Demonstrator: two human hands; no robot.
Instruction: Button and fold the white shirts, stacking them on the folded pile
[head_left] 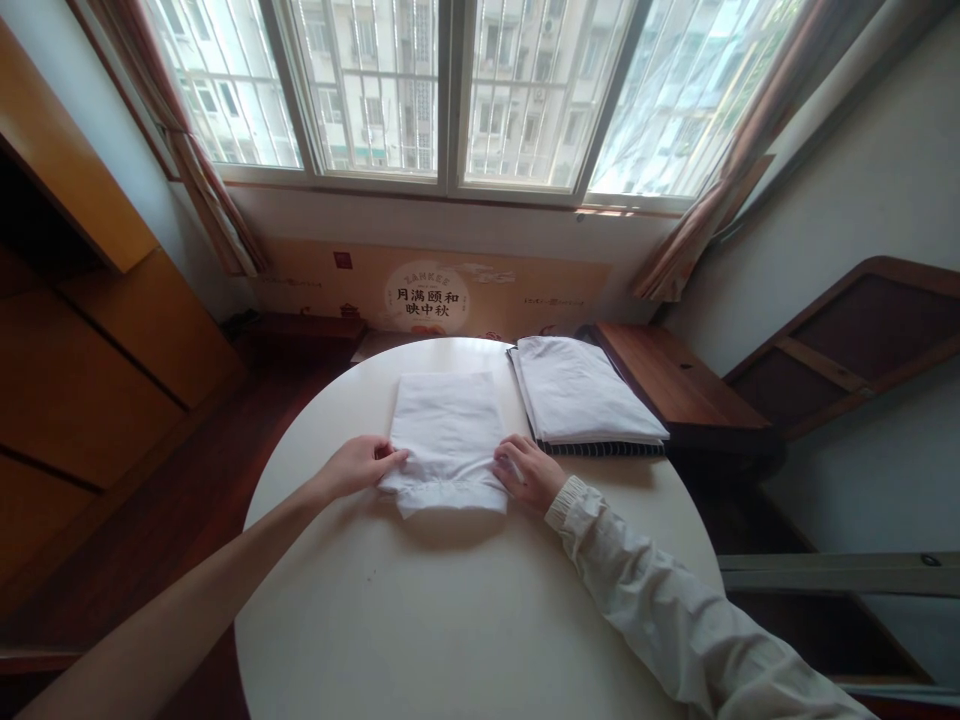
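Observation:
A folded white garment lies on the round white table, its near end gathered and wrinkled. At its left edge, my left hand pinches the fabric between thumb and fingers near the front corner. My right hand, in a pale sleeve with an elastic cuff, has its fingers curled on the opposite edge, holding the cloth there. Just beyond the right hand is a neat stack of folded white cloth, resting on a dark striped folded cloth.
Behind the table, a printed beige banner lines the wall under the window. A wooden bench-like piece stands at the right, close to the table edge. Wooden cabinets are on the left, over a dark red floor.

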